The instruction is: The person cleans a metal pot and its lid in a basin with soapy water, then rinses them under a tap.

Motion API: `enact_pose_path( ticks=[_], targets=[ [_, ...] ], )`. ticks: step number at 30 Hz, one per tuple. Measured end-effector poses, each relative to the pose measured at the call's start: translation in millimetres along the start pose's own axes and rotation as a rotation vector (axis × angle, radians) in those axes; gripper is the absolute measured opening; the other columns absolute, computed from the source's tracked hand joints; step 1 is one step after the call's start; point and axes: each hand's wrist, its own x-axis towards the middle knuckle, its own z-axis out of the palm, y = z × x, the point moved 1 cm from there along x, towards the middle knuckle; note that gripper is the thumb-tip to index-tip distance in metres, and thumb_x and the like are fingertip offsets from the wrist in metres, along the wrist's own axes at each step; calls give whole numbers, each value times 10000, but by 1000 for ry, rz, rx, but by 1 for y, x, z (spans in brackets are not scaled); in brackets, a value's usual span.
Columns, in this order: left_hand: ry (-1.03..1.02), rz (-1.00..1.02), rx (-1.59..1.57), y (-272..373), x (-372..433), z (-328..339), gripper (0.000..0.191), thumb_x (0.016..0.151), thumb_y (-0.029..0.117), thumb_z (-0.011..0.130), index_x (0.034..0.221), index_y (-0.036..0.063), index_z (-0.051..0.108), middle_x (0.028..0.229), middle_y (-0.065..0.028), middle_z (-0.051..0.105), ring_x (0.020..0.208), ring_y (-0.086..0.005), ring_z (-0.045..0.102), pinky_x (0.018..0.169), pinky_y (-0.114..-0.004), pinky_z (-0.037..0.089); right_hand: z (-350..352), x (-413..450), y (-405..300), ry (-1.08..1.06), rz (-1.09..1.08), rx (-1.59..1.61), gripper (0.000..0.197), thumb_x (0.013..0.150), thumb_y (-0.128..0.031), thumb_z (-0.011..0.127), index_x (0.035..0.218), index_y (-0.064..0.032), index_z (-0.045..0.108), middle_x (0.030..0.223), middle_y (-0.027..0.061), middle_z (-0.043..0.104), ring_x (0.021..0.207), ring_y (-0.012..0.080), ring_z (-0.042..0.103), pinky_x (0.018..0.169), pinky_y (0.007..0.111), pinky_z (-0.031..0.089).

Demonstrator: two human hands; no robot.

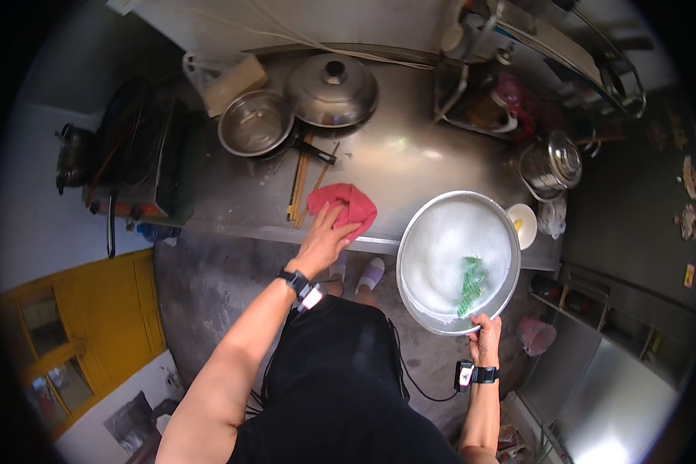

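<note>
My left hand (325, 238) rests on a crumpled red cloth (359, 209) at the front edge of a stainless steel counter (406, 151); its fingers are spread over the cloth. By its rim, my right hand (486, 333) grips a large round metal basin (441, 249) that overlaps the counter's front edge. Whitish, sudsy water and a green mesh-like piece (471, 284) are in the basin. Wooden chopsticks (301, 180) lie just beyond the cloth. Behind them are a steel pan (256, 124) with a black handle and a domed steel lid (332, 93) with a black knob.
A gas stove (145, 162) stands at the left, a pan handle jutting from it. On the right are a white bowl (522, 226) with something yellow, a lidded steel pot (551, 165) and a metal rack (464, 93). A pink bin (537, 336) stands on the floor.
</note>
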Motion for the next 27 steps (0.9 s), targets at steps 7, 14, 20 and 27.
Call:
enact_pose_path(
  ticks=[7,14,20,27],
  targets=[
    [203,-63,-17,-23,45,-7,400,823,145,710,1219,193,676,1400,-182,480,1342,-417,375,1111,-475,344,67,49,11,-123,-19,-63,163,734,46,575,869,-32,528,692,3,526,438,76,430,331,192,289],
    [270,-115,-52,-46,-16,-26,358,745,85,746,1098,142,731,1346,-173,532,1316,-389,420,1079,-460,396,128,70,4,-164,-23,-172,156,730,34,576,874,-17,542,698,2,530,465,91,486,347,185,385],
    [257,-185,-46,-93,-21,-59,405,769,75,731,1160,179,719,1369,-188,517,1311,-417,414,1085,-456,395,149,87,13,-156,-2,-183,110,743,17,605,790,-47,530,640,-4,485,435,90,431,335,195,318],
    [313,-296,-15,-136,-11,-76,439,794,102,722,1209,245,697,1409,-167,494,1326,-398,397,1111,-438,366,164,95,17,-104,13,-174,117,749,26,585,779,-56,508,653,1,490,439,102,430,341,203,322]
  ],
)
